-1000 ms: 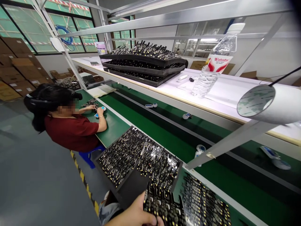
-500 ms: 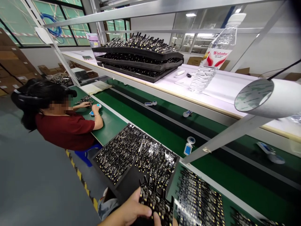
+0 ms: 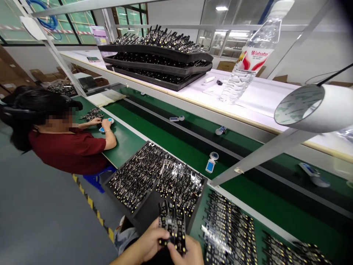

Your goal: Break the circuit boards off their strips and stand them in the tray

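A bunch of small black circuit boards (image 3: 172,226) with yellow dots stands on edge between my hands. My left hand (image 3: 150,237) grips its left side, thumb across the front. Around the lower right side closes my right hand (image 3: 190,253), thumb pressed to the face of the boards. Just beyond lies a black tray (image 3: 145,219) filled with rows of similar boards (image 3: 138,173); its near part shows bare black. To the right of my hands, more boards (image 3: 228,228) lie in rows on the green table.
A co-worker in a red top (image 3: 68,151) sits at the left, hands on a small white and blue device. A green conveyor (image 3: 193,143) carries several such devices (image 3: 211,162). Above it, a shelf holds stacked black trays (image 3: 165,68), a water bottle (image 3: 250,59) and a white tube (image 3: 309,106).
My view has shifted slightly. The bunch of boards is more upright and further left, packed closer together. More of my right hand shows around it.
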The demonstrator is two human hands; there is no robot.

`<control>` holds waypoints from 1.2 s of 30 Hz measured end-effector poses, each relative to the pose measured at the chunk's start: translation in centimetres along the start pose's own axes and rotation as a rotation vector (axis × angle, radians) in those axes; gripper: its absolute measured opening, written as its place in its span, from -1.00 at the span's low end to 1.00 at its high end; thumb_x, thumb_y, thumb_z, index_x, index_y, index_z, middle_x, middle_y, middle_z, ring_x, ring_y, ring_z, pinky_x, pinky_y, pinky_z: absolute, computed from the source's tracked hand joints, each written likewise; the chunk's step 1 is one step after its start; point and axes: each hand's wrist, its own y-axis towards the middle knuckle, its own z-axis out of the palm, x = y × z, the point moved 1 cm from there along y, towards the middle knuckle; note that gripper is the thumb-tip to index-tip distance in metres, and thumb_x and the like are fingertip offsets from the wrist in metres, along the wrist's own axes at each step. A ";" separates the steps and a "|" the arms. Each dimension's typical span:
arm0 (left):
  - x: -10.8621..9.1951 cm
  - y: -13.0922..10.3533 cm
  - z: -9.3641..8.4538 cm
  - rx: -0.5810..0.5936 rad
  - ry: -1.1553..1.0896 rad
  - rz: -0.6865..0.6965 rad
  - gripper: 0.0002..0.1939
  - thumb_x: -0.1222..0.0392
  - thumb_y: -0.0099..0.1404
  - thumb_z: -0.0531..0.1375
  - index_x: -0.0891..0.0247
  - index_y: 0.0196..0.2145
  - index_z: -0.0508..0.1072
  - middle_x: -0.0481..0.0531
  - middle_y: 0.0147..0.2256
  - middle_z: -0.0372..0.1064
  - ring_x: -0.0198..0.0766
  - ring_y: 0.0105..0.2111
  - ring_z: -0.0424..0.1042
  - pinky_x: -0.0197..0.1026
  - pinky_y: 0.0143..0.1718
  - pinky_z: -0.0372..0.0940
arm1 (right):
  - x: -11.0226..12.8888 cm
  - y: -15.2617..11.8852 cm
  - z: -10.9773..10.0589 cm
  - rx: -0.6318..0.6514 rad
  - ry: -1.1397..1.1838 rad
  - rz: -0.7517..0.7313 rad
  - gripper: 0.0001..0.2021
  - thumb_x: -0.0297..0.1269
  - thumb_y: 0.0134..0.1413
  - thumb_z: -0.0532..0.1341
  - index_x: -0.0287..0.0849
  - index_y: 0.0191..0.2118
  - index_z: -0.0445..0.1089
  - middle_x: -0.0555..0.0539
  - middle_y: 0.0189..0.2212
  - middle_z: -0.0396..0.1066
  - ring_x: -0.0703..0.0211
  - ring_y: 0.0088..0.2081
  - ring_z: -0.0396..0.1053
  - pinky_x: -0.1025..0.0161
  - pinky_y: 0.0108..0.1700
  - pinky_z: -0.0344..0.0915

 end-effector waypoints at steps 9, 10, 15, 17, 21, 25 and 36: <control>-0.9 0.4 -1.5 -0.039 0.181 0.069 -0.39 0.40 -0.22 0.40 0.26 -0.15 0.35 0.02 -0.29 0.48 -0.18 -0.30 0.40 -0.18 -0.29 0.24 | -1.6 0.4 0.7 0.149 0.076 0.077 -0.51 0.01 0.21 0.01 -0.18 -0.63 0.31 0.02 -0.72 0.28 0.29 -0.62 0.23 0.34 -0.53 -0.01; -1.1 0.4 -1.7 -0.041 0.209 0.098 -0.36 0.43 -0.24 0.40 0.26 -0.14 0.36 0.01 -0.27 0.48 -0.18 -0.28 0.40 -0.17 -0.25 0.24 | -1.6 0.5 0.9 0.159 0.050 0.096 -0.50 0.01 0.21 0.01 -0.18 -0.63 0.30 0.02 -0.73 0.28 0.29 -0.62 0.24 0.34 -0.53 -0.01; -1.9 0.8 -3.1 -0.171 0.380 0.249 -0.37 0.46 -0.18 0.31 0.24 -0.08 0.34 -0.02 -0.25 0.48 -0.15 -0.22 0.38 -0.15 -0.13 0.21 | -0.5 2.0 2.3 0.160 -0.319 0.143 -0.55 -0.09 0.25 -0.02 -0.16 -0.57 0.35 -0.09 -0.61 0.43 0.19 -0.54 0.37 0.30 -0.50 0.01; -2.0 1.3 -3.8 -0.249 0.468 0.319 -0.37 0.46 -0.15 0.27 0.24 -0.06 0.33 0.00 -0.23 0.48 -0.11 -0.17 0.39 -0.12 -0.07 0.20 | 0.2 2.9 3.1 0.183 -0.451 0.195 -0.58 -0.16 0.25 -0.04 -0.17 -0.51 0.41 -0.16 -0.54 0.48 0.10 -0.47 0.43 0.29 -0.46 0.08; -3.3 3.3 -4.7 -0.387 0.701 0.428 -0.30 0.49 -0.16 0.20 0.23 0.01 0.29 0.06 -0.08 0.45 -0.08 -0.01 0.34 -0.13 0.09 0.13 | -0.3 6.0 4.9 0.265 -0.485 0.321 -0.62 -0.26 0.23 -0.04 -0.23 -0.43 0.47 -0.27 -0.40 0.52 0.02 -0.33 0.48 0.27 -0.36 0.22; -6.5 7.0 -5.1 -0.388 0.837 0.262 -0.30 0.45 -0.21 0.24 0.30 -0.02 0.29 0.08 -0.22 0.50 -0.06 -0.18 0.44 -0.10 -0.11 0.29 | -2.5 9.8 6.2 0.328 -0.377 0.387 -0.55 -0.18 0.28 -0.09 -0.22 -0.42 0.47 -0.10 -0.56 0.50 0.20 -0.53 0.45 0.36 -0.47 0.22; -11.3 4.8 -6.9 -0.530 1.376 0.270 -0.21 -0.04 0.05 0.19 0.46 0.16 0.16 0.42 0.16 0.20 0.26 0.17 0.17 0.15 0.19 0.02 | -7.7 5.0 -3.4 -0.043 -0.636 0.664 -0.58 -0.25 0.16 0.04 -0.31 0.11 0.27 -0.38 -0.01 0.36 -0.15 0.01 0.35 0.07 -0.04 0.24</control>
